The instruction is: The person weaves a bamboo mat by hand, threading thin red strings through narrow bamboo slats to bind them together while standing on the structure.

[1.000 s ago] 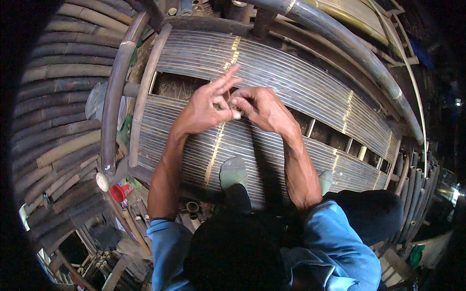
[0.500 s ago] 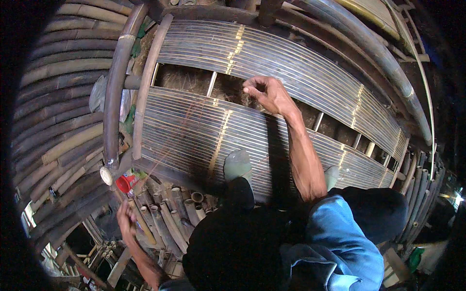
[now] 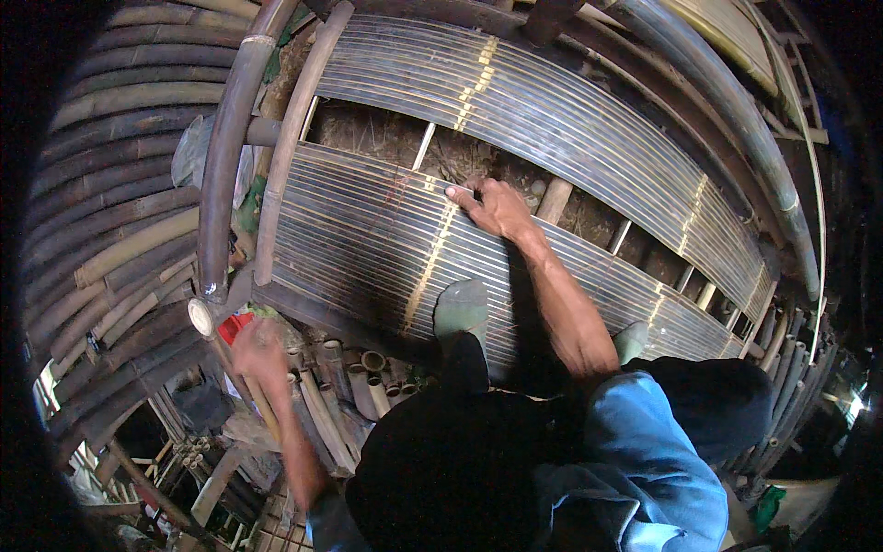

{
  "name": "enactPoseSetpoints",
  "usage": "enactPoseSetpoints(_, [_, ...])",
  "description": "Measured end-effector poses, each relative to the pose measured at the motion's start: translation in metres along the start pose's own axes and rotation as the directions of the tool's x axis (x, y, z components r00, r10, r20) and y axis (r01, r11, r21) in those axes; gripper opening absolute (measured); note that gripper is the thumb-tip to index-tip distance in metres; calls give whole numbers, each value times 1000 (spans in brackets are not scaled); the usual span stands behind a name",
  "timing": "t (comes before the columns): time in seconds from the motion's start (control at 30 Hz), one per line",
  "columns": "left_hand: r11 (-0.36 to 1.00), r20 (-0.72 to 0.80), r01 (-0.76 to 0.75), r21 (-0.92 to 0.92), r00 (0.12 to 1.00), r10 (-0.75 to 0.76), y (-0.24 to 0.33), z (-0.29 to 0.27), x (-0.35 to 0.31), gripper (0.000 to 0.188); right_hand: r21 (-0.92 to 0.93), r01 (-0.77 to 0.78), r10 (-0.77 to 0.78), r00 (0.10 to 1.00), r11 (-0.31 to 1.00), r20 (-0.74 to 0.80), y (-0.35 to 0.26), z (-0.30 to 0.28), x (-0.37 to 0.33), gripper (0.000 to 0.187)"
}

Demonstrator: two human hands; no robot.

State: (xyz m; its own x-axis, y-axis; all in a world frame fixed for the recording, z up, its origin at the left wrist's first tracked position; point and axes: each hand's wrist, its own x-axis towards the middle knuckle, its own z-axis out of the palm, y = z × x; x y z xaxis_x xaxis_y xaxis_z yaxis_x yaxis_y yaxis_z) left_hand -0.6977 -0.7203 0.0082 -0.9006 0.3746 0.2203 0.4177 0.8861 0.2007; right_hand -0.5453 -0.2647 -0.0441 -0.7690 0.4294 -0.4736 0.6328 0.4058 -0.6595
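My right hand (image 3: pixel 498 210) is at the upper edge of the near slatted bamboo panel (image 3: pixel 349 248), beside the gap. Its thumb lies along the slats and its fingers curl toward the edge; whatever they hold is hidden. Across the gap lies the far slatted panel (image 3: pixel 570 120), its dark thin strips crossed by pale bands. Thin reddish strands (image 3: pixel 394 195) run over the near panel to the left of that hand. My left hand (image 3: pixel 262 351), smeared by motion, is in front of a red container (image 3: pixel 235 324), at the frame's lower left corner.
A thick bamboo pole (image 3: pixel 225 166) borders the panels at left, with a clear plastic bag (image 3: pixel 191 152) behind it. Bamboo pieces (image 3: pixel 322 405) are stacked below the left corner. My feet, in grey-green socks (image 3: pixel 462 308), rest on the near panel. Crosspieces (image 3: pixel 555 200) span the gap.
My right hand has come down from over the gap onto the near panel's edge. The left hand has risen toward the red container, now partly covering it. The view has shifted slightly.
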Motion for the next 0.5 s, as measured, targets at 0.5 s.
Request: enactPoseSetpoints(0.5, [817,167,174,-550,981,-96,201,118,48,11,-129,-5,-29,966,992,-258,-16,23,-1,57])
